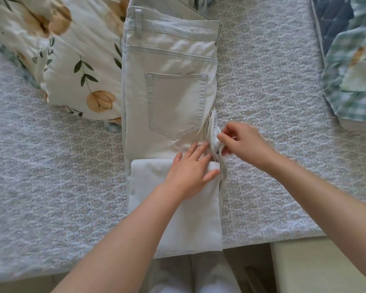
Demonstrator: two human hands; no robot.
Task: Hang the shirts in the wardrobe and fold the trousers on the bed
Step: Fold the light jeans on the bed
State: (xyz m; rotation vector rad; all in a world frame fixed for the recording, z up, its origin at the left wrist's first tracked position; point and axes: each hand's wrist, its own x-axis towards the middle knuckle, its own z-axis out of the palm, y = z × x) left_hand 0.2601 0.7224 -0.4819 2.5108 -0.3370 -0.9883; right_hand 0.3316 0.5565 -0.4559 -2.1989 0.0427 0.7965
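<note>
Pinching the trousers (173,98) with right hand (241,142), left hand (190,172) pressing them flat.

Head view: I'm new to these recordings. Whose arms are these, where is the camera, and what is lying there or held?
No machine here: a person works with bare hands, and the one camera sits on their head, looking down. So the arms enter from the bottom. Pale trousers lie on the quilted bed cover, back pocket up, lower leg folded over. The left hand rests flat on that fold. The right hand pinches bunched fabric at the trousers' right edge. A flowered pillow lies on the left, a checked cloth on the right.
</note>
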